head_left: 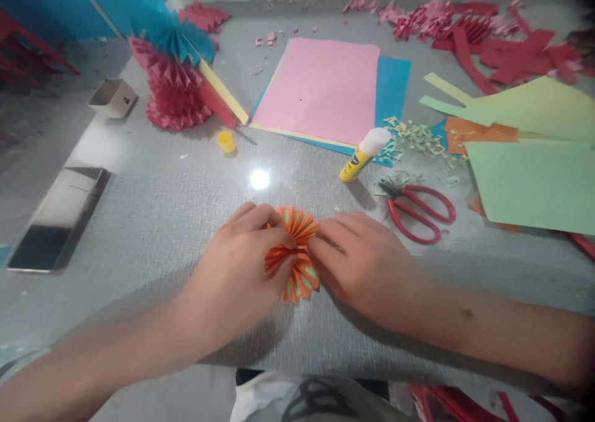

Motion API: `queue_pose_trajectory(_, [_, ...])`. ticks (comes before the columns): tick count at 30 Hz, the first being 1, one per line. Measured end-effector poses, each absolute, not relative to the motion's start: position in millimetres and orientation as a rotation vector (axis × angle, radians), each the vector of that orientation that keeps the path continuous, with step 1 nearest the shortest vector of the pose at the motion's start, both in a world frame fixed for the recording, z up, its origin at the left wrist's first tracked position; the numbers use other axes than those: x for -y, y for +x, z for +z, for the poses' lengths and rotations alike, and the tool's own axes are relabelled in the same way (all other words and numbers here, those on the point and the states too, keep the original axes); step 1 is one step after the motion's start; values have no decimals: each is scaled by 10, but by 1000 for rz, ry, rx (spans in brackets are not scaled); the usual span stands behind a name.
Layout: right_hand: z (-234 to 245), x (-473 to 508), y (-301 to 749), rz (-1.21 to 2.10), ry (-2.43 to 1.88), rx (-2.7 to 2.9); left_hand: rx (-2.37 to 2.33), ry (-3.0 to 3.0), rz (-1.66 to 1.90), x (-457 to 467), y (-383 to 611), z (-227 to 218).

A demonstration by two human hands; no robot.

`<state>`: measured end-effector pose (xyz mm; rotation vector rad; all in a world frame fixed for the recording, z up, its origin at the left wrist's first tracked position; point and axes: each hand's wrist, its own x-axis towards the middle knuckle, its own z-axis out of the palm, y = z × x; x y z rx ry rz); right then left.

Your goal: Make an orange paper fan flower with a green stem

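A small orange pleated paper fan (297,248) with green marks lies on the grey table (176,211) in front of me. My left hand (242,267) presses on its left side, fingers curled and pinching the folds. From the right, my right hand (357,261) grips the fan's other edge with closed fingers. Both hands touch the fan and hide part of it.
An uncapped glue stick (365,154) and its yellow cap (226,141) lie beyond the fan. Red scissors (418,211) rest at right. Pink and blue sheets (325,90), green paper (530,180), red scraps (488,38), pleated red and blue decorations (174,81), a phone (56,217).
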<state>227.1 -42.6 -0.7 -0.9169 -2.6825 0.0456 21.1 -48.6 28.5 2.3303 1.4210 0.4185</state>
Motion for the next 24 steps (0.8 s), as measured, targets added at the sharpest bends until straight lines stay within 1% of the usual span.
queue_pose_trajectory(6, [-89,389,2195,44,-825,2644,-1393,2352,459,479,225,248])
queue_pose_trajectory(10, [-85,380,2201,54,-845,2629,-1364,2385,479,448,196,291])
queue_pose_trajectory(17, [10,412,2206,-53,-795,2610,-1334,2385,429,402,140,444])
queue_pose_trajectory(24, [61,432,2201,-150,-816,2621,-1278,2496,410,393,150,432])
